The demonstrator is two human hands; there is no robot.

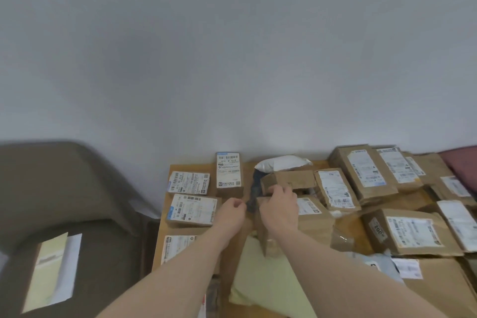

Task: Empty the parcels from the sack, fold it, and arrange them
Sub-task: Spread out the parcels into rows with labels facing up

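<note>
Parcels (374,204) of brown card with white labels cover the wooden bench (158,237), spreading from 9 o'clock round to 3 o'clock of the two hands. At centre the right hand (280,208) has its grip curled over the top edge of a brown box (287,182), while the left hand (229,214), just at its 9 o'clock, has fingers curled with nothing clearly held. A folded pale-yellow sack (263,281) lies at 6 o'clock.
</note>
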